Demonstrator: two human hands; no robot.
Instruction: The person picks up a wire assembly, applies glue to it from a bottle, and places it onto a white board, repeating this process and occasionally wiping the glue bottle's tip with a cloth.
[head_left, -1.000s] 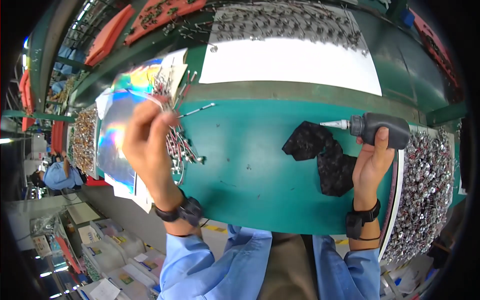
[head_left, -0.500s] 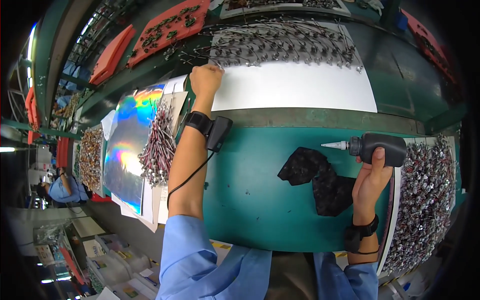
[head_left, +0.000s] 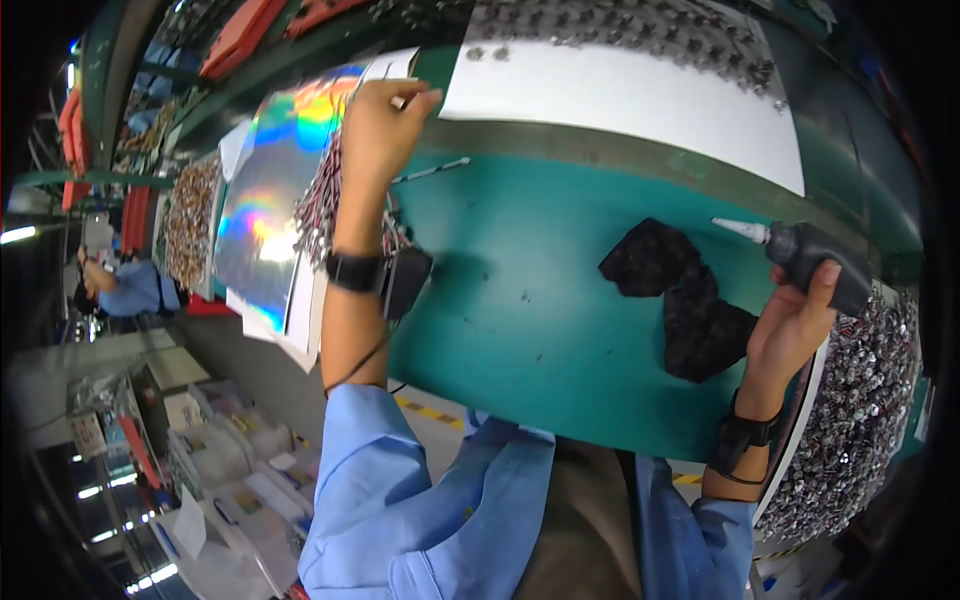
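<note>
My left hand (head_left: pixel 378 128) is raised over the far left of the green mat, beside the near left corner of a white sheet (head_left: pixel 620 105). Its fingers are curled in toward the thumb; whatever they pinch, if anything, cannot be made out. Below it, partly hidden by my forearm, lies a bundle of red and white wire leads (head_left: pixel 318 205). A thin grey lead (head_left: pixel 435 170) sticks out past my wrist over the mat. At the right, my right hand (head_left: pixel 790 325) is closed around a black squeeze bottle (head_left: pixel 828 268), its pale pointed nozzle facing left. A crumpled black cloth (head_left: pixel 690 300) lies left of that hand.
Rows of small wired parts (head_left: pixel 640 35) cover the sheet's far side. A shiny rainbow sheet (head_left: pixel 265 215) lies left of my arm. Heaped small metal parts (head_left: pixel 850 420) fill a tray at the right. Plastic bins (head_left: pixel 235 440) stand lower left; another person (head_left: pixel 140 287) sits beyond.
My left hand has drawn back from the sheet's left edge toward the wire bundle. The thin lead now shows near my wrist. My right hand still holds the bottle, and the whole view has shifted.
</note>
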